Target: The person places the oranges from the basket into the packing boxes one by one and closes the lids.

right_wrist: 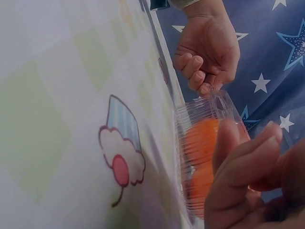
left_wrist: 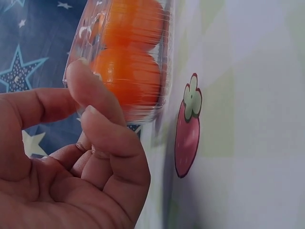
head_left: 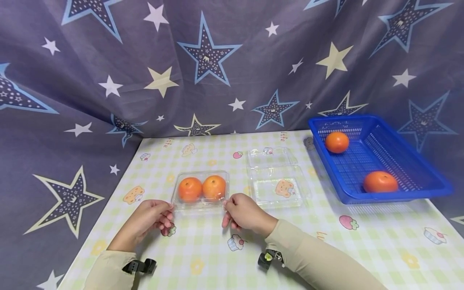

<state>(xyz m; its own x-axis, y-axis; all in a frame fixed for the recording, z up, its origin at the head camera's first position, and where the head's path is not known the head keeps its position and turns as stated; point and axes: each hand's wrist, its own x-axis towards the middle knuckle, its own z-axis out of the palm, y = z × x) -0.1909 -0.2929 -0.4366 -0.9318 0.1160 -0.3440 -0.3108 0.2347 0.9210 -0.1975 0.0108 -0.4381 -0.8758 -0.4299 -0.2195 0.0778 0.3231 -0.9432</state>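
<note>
A clear plastic clamshell box (head_left: 198, 206) with its lid down lies on the table, holding two round orange fruits (head_left: 190, 189) side by side. At its front left corner, my left hand (head_left: 145, 220) pinches the rim between thumb and index finger, the other fingers loosely curled below. My right hand (head_left: 250, 214) pinches the front right corner in the same way. From the left wrist view, the ribbed side of the box (left_wrist: 143, 113) shows just beyond the fingertips. In the right wrist view, the left hand (right_wrist: 209, 52) grips the far corner.
Just right of the box, a second clear clamshell (head_left: 259, 185) stands open, its lid folded back. A blue plastic basket (head_left: 335, 177) at the right holds two more orange fruits (head_left: 380, 182). A star-patterned curtain (head_left: 217, 96) hangs behind the checked tablecloth (head_left: 195, 245).
</note>
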